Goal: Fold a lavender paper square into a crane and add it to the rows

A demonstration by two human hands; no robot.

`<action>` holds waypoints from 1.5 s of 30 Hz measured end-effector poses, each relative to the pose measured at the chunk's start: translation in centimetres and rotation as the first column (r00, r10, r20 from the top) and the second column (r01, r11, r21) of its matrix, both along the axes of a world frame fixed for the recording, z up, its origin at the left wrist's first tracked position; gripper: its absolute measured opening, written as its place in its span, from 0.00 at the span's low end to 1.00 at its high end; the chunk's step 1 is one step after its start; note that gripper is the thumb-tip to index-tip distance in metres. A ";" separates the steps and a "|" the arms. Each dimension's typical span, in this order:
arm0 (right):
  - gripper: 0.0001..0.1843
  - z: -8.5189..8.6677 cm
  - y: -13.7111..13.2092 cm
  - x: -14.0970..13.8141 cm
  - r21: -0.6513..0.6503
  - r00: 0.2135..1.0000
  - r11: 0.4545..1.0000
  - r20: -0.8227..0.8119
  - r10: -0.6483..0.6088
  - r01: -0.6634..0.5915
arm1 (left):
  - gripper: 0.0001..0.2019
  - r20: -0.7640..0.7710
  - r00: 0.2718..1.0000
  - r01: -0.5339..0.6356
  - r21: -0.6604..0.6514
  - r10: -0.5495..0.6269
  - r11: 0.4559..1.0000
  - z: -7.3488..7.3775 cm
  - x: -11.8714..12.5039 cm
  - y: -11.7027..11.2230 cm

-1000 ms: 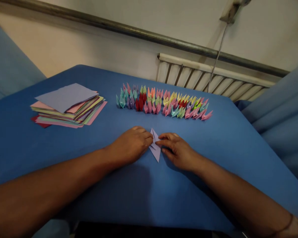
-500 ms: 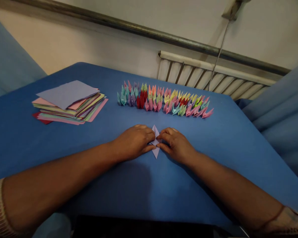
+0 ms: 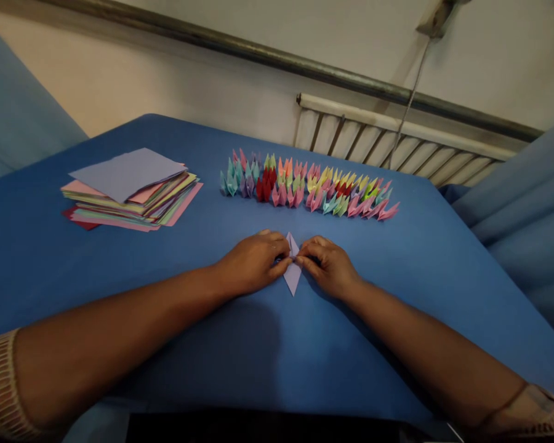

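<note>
A lavender sheet of origami paper (image 3: 293, 280), folded into a narrow diamond, lies on the blue tablecloth between my hands. My left hand (image 3: 257, 261) pinches its left side near the middle, thumb and fingers drawn together. From the other side, my right hand (image 3: 329, 266) pinches the right edge at the same height. The diamond's upper and lower points stick out past my fingertips, while its middle is partly covered by them. Rows of folded paper cranes (image 3: 295, 195) in many colours stand beyond my hands.
A loose stack of coloured paper sheets (image 3: 129, 175) sits at the back left, a lavender one on top. Behind the blue-covered table (image 3: 203, 369) are a radiator (image 3: 351, 135), a wall pipe (image 3: 268, 58) and a hanging cord (image 3: 409, 107). Blue curtains (image 3: 530, 203) hang at the sides.
Thumbs and fingers of both hands have closed together at the diamond's middle, where they were spread apart along its edges before. The whole view has shifted slightly.
</note>
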State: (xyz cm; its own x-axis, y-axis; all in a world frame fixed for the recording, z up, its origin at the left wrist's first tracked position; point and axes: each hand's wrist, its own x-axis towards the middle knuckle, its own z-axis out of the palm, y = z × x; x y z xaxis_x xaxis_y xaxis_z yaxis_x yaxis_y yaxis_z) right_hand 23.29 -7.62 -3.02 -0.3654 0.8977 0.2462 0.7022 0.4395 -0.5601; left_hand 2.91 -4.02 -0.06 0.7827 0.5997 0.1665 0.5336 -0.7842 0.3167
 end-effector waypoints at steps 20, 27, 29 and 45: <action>0.11 0.3 -0.6 -1.3 0.109 0.954 0.990 0.274 -0.119 0.092 | 0.13 -0.012 0.997 0.073 0.117 -0.073 0.990 -0.5 0.1 0.3; 0.20 1.2 -2.4 -1.3 0.149 0.852 0.988 0.522 -0.037 -0.048 | 0.14 -0.184 0.977 0.137 0.169 -0.106 0.976 0.5 -1.2 -0.5; 0.20 1.2 -2.7 -1.3 0.149 0.847 0.987 0.530 -0.034 -0.054 | 0.14 -0.196 0.976 0.132 0.160 -0.099 0.978 0.8 -1.4 -0.7; 0.13 1.5 -1.4 -1.7 0.068 0.892 0.976 0.397 -0.217 0.207 | 0.14 -0.113 0.989 0.103 0.030 -0.099 0.994 1.4 -1.5 0.2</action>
State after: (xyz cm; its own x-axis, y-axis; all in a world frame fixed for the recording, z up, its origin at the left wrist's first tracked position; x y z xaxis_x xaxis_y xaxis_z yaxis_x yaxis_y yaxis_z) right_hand 21.63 -9.02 -1.55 -0.2390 0.9607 0.1409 0.9426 0.2644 -0.2038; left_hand 1.43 -3.85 1.29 0.8537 0.5121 0.0951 0.4814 -0.8455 0.2312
